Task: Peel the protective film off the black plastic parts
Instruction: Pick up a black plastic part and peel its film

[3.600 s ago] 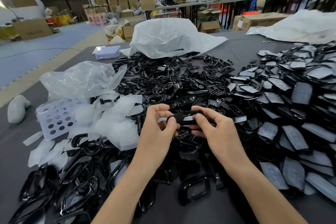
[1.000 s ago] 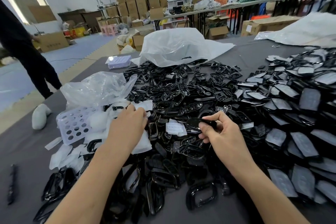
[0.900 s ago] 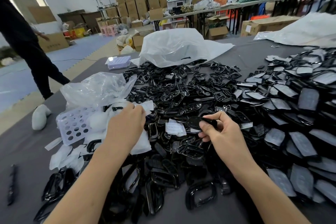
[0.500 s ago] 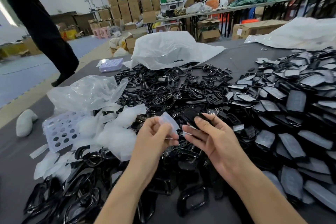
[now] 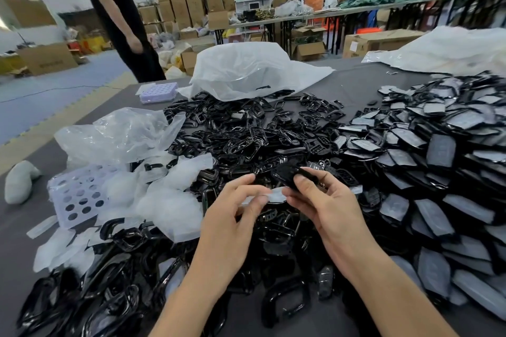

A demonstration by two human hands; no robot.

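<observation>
My right hand grips a small black plastic part above the middle of the table. A strip of clear protective film stretches between both hands. My left hand pinches the film's left end with thumb and fingers. Under the hands lies a heap of black ring-shaped parts. To the right is a pile of flat black parts with grey film. Peeled white film pieces lie to the left.
A lilac perforated tray sits at the left beside a crumpled clear bag. A big white bag lies at the back. A person in black stands beyond the table's far left corner. Cardboard boxes fill the background.
My left hand came back from the film pile on the left to the part. It now pulls a film strip sideways from the part in my right hand. The person in black walked closer.
</observation>
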